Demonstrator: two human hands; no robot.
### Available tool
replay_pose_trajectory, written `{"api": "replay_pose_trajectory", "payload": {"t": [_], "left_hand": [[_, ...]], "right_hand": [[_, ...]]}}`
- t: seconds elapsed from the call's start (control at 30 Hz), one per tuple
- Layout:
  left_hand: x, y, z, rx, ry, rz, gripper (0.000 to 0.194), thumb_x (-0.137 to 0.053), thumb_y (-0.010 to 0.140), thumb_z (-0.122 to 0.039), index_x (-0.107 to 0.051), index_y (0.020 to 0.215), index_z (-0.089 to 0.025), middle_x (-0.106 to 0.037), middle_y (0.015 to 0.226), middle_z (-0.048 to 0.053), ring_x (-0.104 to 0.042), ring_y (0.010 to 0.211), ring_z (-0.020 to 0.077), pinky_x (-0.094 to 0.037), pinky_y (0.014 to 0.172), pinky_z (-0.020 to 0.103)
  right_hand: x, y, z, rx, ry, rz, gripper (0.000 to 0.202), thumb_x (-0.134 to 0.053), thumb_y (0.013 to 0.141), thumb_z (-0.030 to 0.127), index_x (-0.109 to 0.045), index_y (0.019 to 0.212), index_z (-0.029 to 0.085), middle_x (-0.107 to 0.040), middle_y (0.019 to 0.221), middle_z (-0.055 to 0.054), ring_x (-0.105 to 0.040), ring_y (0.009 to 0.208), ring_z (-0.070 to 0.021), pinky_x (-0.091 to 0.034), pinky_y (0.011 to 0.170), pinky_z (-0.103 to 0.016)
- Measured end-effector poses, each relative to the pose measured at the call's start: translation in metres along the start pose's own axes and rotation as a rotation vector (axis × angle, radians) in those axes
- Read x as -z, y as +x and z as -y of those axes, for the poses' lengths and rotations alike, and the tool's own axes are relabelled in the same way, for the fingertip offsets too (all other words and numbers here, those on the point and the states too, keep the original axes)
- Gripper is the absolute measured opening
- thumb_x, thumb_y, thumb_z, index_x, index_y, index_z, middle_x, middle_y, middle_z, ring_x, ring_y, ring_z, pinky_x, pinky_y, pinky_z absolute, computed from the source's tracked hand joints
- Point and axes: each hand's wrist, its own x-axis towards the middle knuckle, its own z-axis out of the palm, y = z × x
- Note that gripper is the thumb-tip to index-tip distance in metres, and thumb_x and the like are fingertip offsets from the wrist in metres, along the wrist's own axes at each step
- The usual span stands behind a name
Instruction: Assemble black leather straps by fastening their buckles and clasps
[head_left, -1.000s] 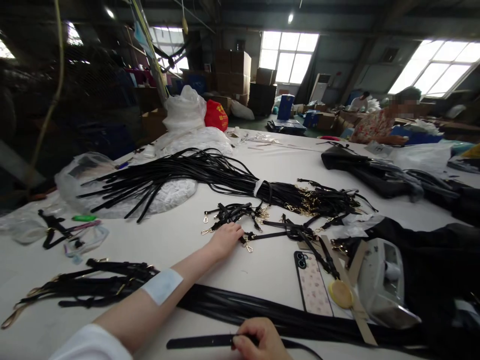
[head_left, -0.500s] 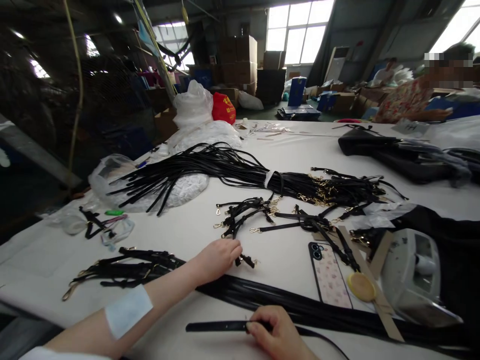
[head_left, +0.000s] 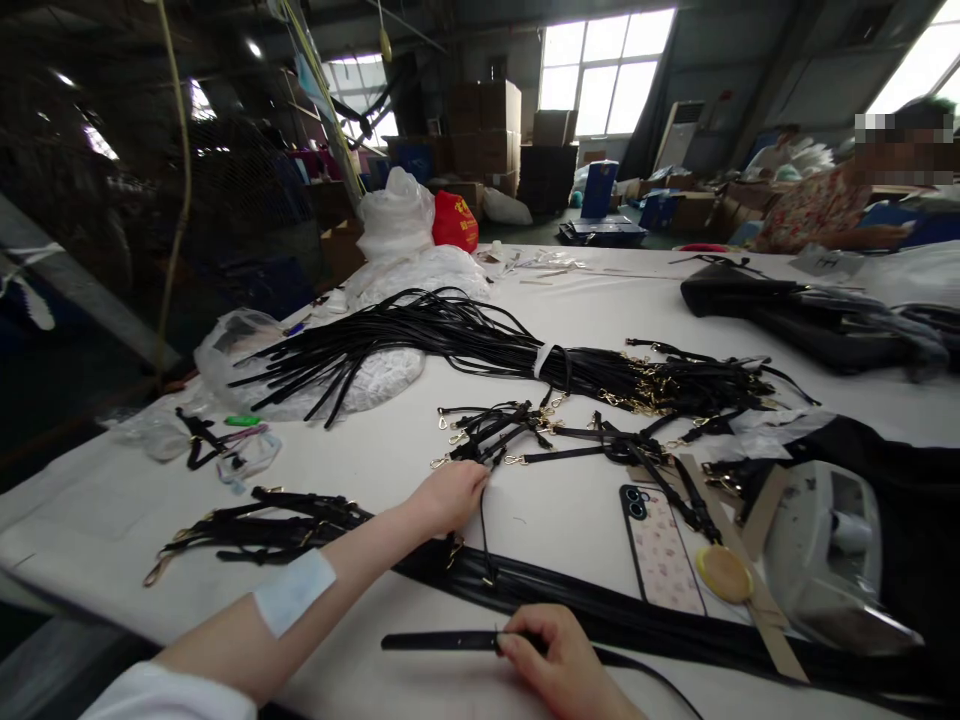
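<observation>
My right hand [head_left: 559, 650] pinches a long black strap [head_left: 435, 641] near the front edge; its flat end points left and its thin tail runs off to the lower right. Reaching across the table, my left hand [head_left: 454, 495] has its fingers closed on a short black strap [head_left: 484, 535] with gold fittings, which dangles below the fingers. Just beyond it lies a loose heap of short straps [head_left: 514, 430] with gold clips. Under my left wrist passes a thick bundle of black straps [head_left: 525, 580].
A larger strap bundle [head_left: 480, 335], tied with a white band [head_left: 544, 360], lies farther back. To the right are a phone [head_left: 664, 555], a yellow round object [head_left: 723, 573] and a grey-white device [head_left: 821, 560]. A person [head_left: 814, 205] sits at the far right.
My left hand has moved slightly farther away and lifted, with a short strap now dangling from it. My right hand stays on the long strap. The view has shifted a little.
</observation>
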Motion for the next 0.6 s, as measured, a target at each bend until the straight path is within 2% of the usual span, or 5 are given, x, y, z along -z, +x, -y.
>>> {"api": "replay_pose_trajectory", "payload": {"t": [0.13,0.2,0.27,0.4,0.6], "left_hand": [[-0.015,0.050,-0.018,0.153,0.035,-0.038,0.026,-0.056,0.087,-0.033,-0.067,0.095,-0.012,-0.070,0.097,0.019,-0.068,0.092,0.0315,-0.052,0.080,0.039],[-0.017,0.067,-0.021,0.181,0.020,-0.063,0.023,-0.060,0.084,-0.032,-0.068,0.091,-0.012,-0.071,0.094,0.018,-0.068,0.092,0.0311,-0.051,0.079,0.037],[-0.014,0.073,-0.019,0.183,-0.016,-0.085,0.017,-0.061,0.082,-0.030,-0.068,0.085,-0.014,-0.072,0.090,0.015,-0.068,0.090,0.0291,-0.050,0.077,0.035],[-0.004,0.059,-0.007,0.187,-0.127,-0.167,0.024,-0.056,0.085,-0.038,-0.066,0.079,-0.018,-0.071,0.079,0.008,-0.067,0.078,0.0239,-0.047,0.067,0.029],[0.003,0.004,0.026,0.303,-0.281,-0.321,0.048,-0.029,0.096,-0.051,-0.061,0.101,-0.016,-0.068,0.071,0.003,-0.063,0.062,0.0160,-0.045,0.057,0.023]], "right_hand": [[0.001,0.001,0.001,0.019,0.020,-0.009,0.021,-0.063,0.080,0.033,-0.075,0.070,0.019,-0.071,0.067,-0.002,-0.063,0.069,-0.0179,-0.044,0.066,-0.025],[0.003,0.001,0.002,0.018,0.037,-0.010,0.022,-0.062,0.081,0.032,-0.075,0.069,0.018,-0.071,0.067,-0.002,-0.063,0.068,-0.0173,-0.044,0.066,-0.024],[0.005,0.001,0.004,0.020,0.067,0.001,0.024,-0.061,0.082,0.032,-0.076,0.070,0.018,-0.070,0.067,-0.002,-0.062,0.068,-0.0166,-0.044,0.066,-0.024],[0.010,0.001,0.007,0.036,0.142,0.022,0.029,-0.059,0.085,0.036,-0.076,0.073,0.016,-0.067,0.064,-0.001,-0.056,0.062,-0.0139,-0.040,0.059,-0.023],[0.012,-0.001,0.007,0.039,0.167,0.042,0.030,-0.059,0.084,0.037,-0.075,0.072,0.015,-0.062,0.061,-0.001,-0.050,0.058,-0.0122,-0.036,0.056,-0.022]]}}
